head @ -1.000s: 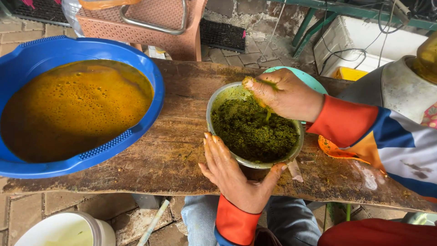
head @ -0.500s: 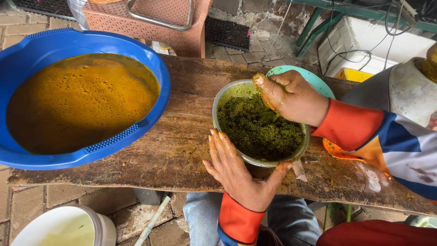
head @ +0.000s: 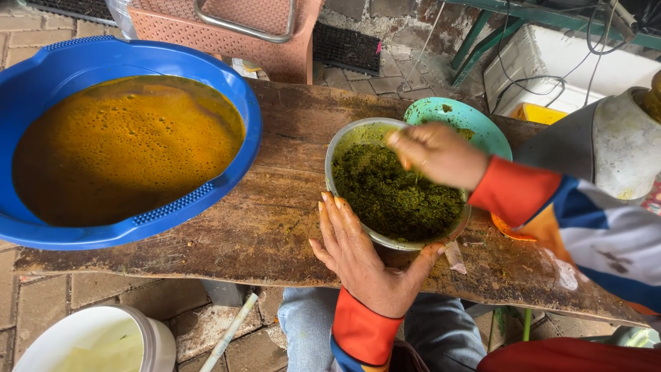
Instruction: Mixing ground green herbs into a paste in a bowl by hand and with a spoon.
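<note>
On the wooden board (head: 275,227), the left hand (head: 361,258) lies flat, fingers spread, against the bowl (head: 344,145) at seven o'clock, while the right hand (head: 437,155), fingers curled, dips into the green paste (head: 392,196).

This looks like an outdoor home cooking spot, a paved yard. A worn wooden plank (head: 275,234) serves as the worktable over brick paving (head: 48,303). At 10 o'clock sits a blue plastic basin (head: 227,89) of orange liquid; at 12 o'clock a plastic chair (head: 275,41); at 7 o'clock a white bucket (head: 155,337); at 1 o'clock loose cables (head: 523,62).
</note>
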